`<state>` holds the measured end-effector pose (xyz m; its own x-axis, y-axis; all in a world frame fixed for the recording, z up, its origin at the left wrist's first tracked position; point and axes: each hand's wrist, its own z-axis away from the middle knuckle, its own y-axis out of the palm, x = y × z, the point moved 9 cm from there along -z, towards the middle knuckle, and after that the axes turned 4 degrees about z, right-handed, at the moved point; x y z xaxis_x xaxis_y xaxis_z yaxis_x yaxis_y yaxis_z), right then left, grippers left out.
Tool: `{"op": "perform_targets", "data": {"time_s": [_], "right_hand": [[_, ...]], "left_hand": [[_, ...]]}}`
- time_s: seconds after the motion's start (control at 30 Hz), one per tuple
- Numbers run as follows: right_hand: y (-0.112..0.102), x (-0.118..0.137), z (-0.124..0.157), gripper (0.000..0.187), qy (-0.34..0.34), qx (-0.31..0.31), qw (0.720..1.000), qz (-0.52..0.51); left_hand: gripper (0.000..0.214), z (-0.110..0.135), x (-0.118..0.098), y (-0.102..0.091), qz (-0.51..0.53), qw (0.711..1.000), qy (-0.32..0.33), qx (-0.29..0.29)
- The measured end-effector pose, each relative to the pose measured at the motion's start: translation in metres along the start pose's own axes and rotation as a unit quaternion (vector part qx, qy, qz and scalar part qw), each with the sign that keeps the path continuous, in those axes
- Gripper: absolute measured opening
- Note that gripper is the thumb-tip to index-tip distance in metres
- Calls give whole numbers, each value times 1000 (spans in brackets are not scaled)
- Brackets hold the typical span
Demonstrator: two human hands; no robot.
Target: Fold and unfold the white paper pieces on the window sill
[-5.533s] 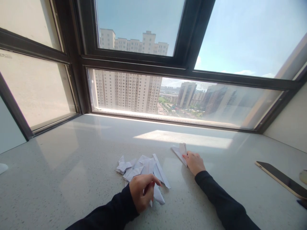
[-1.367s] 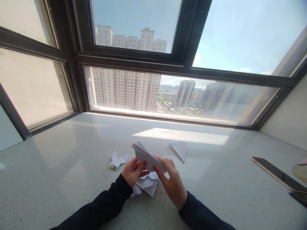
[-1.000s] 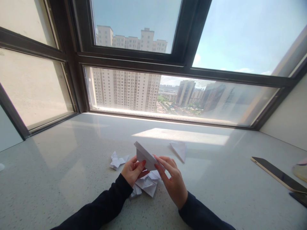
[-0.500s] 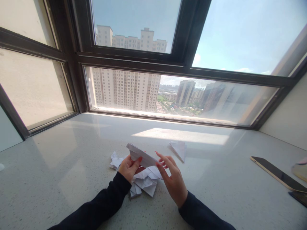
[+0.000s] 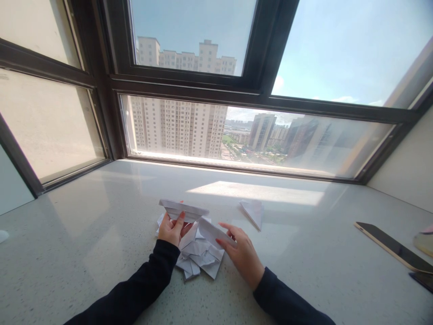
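My left hand (image 5: 172, 228) pinches a folded white paper piece (image 5: 184, 210) and holds it above the stone sill. My right hand (image 5: 241, 253) grips the edge of another folded white paper (image 5: 211, 232) that rests on a heap of folded and crumpled papers (image 5: 199, 258). The heap lies between my two hands. A separate folded paper triangle (image 5: 253, 213) lies flat to the right of the heap, beyond my right hand. Both arms wear dark sleeves.
The speckled stone sill (image 5: 101, 253) runs up to a dark-framed window (image 5: 189, 85). A phone (image 5: 392, 247) lies face up at the right, with a pale object (image 5: 425, 241) at the right edge beside it.
The one paper held by both hands has given way to two pieces: my left hand has carried one up and to the left, and my right hand has dropped to the heap with the other.
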<state>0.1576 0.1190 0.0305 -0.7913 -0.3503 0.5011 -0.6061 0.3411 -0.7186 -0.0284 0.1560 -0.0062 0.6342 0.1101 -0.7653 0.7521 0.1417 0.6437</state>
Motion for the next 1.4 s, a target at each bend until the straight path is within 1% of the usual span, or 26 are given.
{"op": "perform_targets", "data": {"time_s": [0.07,0.2,0.27,0.33,0.37,0.43,0.57,0.67,0.73,0.8,0.9,1.0,1.17,1.3,1.4], "right_hand": [[-11,4,-1,20,-11,-37,999,-27],[-30,-5,-1,22,13,-111,991,-78],[-38,-14,1,24,34,-153,980,-122],[-43,-17,5,27,46,-180,970,-159],[-43,-15,6,27,46,-181,968,-166],[-42,-6,8,27,33,-161,974,-156],[-37,21,11,24,-30,-120,989,-81],[-34,33,11,20,-66,-107,992,-18],[-34,34,10,19,-74,-108,991,11],[-35,33,9,19,-73,-112,991,30],[-34,31,8,19,-72,-108,991,44],[-32,32,8,19,-80,-100,991,45],[-32,35,8,19,-88,-92,991,43],[-32,33,8,18,-76,-86,993,35],[-31,29,7,18,-61,-89,994,18]], "left_hand": [[45,-1,-3,-3,12,1000,7,-12],[38,-1,-5,-5,19,999,15,-26],[37,1,-3,-4,13,1000,3,-27],[37,4,3,1,-3,1000,-23,-10],[37,6,8,5,-16,999,-39,5],[38,13,19,15,-45,995,-74,45],[47,33,39,33,-81,979,-132,131],[56,44,46,42,-77,969,-157,174],[59,47,46,44,-60,967,-165,187],[56,49,46,46,-39,962,-182,200],[53,51,47,48,-10,952,-212,222],[53,51,49,48,10,946,-227,230],[58,50,52,47,21,945,-230,232],[65,51,51,49,28,943,-228,241],[63,52,50,50,35,941,-227,249]]}}
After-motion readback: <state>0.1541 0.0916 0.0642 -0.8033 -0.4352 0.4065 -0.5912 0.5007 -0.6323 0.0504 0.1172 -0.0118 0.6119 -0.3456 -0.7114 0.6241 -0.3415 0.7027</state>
